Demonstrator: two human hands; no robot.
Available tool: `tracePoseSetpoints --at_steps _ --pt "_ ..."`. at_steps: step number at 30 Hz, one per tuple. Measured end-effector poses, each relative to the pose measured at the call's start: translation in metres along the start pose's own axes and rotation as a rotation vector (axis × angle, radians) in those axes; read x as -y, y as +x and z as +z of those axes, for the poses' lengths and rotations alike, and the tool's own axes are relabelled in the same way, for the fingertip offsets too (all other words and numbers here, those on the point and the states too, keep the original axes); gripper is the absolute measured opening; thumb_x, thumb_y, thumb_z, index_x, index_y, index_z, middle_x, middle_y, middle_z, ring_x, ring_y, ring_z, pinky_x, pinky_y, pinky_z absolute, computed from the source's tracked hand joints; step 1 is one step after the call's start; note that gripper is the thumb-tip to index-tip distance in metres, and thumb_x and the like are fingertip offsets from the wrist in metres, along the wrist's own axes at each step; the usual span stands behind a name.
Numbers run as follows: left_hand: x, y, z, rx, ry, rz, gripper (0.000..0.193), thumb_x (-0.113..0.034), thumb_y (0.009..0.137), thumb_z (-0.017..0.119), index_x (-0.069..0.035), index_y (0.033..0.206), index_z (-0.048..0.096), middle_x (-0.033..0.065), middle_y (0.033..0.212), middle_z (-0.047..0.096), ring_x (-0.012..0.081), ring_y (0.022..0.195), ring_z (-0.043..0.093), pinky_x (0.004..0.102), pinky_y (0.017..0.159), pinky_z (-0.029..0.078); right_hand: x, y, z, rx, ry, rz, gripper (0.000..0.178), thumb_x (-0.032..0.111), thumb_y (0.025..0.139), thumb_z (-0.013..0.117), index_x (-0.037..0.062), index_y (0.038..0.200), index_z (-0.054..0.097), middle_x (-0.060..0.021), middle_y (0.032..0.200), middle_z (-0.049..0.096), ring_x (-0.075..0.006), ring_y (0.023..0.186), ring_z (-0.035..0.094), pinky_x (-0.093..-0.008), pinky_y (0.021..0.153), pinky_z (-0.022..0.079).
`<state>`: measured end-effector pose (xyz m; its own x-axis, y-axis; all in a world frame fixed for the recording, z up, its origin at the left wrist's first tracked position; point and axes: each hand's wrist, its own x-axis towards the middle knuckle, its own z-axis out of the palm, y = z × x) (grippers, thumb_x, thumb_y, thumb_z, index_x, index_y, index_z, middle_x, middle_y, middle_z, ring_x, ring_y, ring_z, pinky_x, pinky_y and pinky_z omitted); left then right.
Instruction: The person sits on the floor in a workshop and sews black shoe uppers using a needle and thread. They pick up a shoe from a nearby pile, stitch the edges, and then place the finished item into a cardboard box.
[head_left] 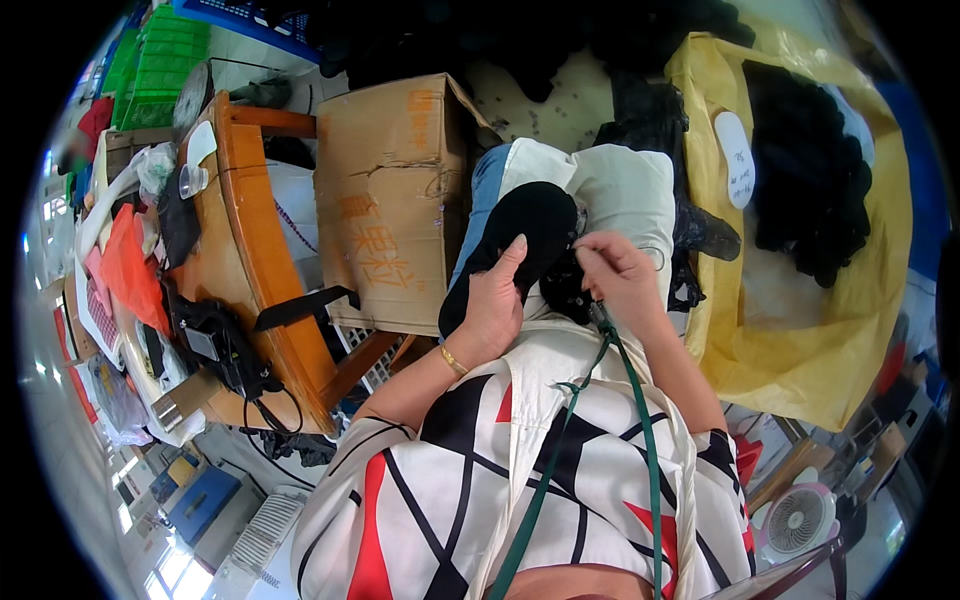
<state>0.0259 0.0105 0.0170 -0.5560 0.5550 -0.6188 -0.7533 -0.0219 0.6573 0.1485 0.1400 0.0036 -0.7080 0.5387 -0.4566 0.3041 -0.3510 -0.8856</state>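
Cluttered workshop floor surrounds you: one wooden table (250,230) on your left, one cardboard box (395,200) beside it, one yellow sack (800,340) of black pieces on your right, one small fan (797,520) by your right leg. Your left hand (492,305) grips one black insole (515,245) over your lap, thumb pressed on top. Your right hand (620,275) pinches its far edge (fingertips closed together), touching a second dark piece (565,290) underneath.
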Motion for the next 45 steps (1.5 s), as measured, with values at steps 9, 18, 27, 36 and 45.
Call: tracePoseSetpoints --at_steps 9,18,27,36,45 --pt "0.004 0.003 -0.003 -0.057 -0.147 -0.115 0.019 -0.022 0.087 0.074 -0.013 0.098 0.063 -0.0055 0.097 0.063 0.0053 0.091 0.055 0.0265 0.081 0.042 0.008 0.007 0.025 0.081 -0.409 -0.164 0.017 0.006 0.09 0.06 0.0 0.106 0.063 -0.007 0.078 0.063 -0.0103 0.066 0.053 -0.0252 0.062 0.045" --pt "0.01 0.006 -0.009 -0.064 -0.193 -0.074 0.016 -0.015 0.092 0.068 -0.002 0.1 0.065 0.0042 0.099 0.066 0.0092 0.089 0.061 0.0243 0.082 0.049 0.007 0.009 0.026 0.073 -0.403 -0.199 0.016 0.007 0.087 0.061 0.0015 0.102 0.064 -0.0117 0.077 0.065 -0.0189 0.065 0.06 -0.0293 0.062 0.048" --pt "0.01 0.006 -0.01 -0.075 -0.179 -0.081 0.017 -0.017 0.092 0.068 -0.002 0.1 0.065 0.0037 0.096 0.066 0.008 0.087 0.06 0.0239 0.081 0.049 0.008 0.01 0.024 0.109 -0.415 -0.163 0.018 0.006 0.089 0.061 -0.0007 0.105 0.063 -0.0077 0.078 0.064 -0.0091 0.067 0.054 -0.0248 0.063 0.047" --pt "0.026 0.009 -0.025 0.002 0.188 0.027 0.025 -0.017 0.095 0.064 0.001 0.112 0.067 0.0037 0.109 0.067 0.01 0.096 0.061 0.025 0.087 0.048 0.019 0.019 0.021 0.165 -0.401 -0.015 0.01 0.006 0.089 0.06 -0.0004 0.096 0.063 -0.0008 0.067 0.057 -0.005 0.06 0.047 -0.0238 0.055 0.041" --pt "0.017 0.006 -0.013 -0.059 -0.031 -0.048 0.025 -0.01 0.09 0.068 -0.008 0.114 0.064 0.0009 0.11 0.066 0.0103 0.101 0.061 0.0261 0.089 0.046 -0.003 0.021 0.019 0.191 -0.26 -0.074 0.008 0.008 0.093 0.058 0.0018 0.098 0.06 0.0029 0.069 0.052 -0.0033 0.059 0.046 -0.0222 0.052 0.038"
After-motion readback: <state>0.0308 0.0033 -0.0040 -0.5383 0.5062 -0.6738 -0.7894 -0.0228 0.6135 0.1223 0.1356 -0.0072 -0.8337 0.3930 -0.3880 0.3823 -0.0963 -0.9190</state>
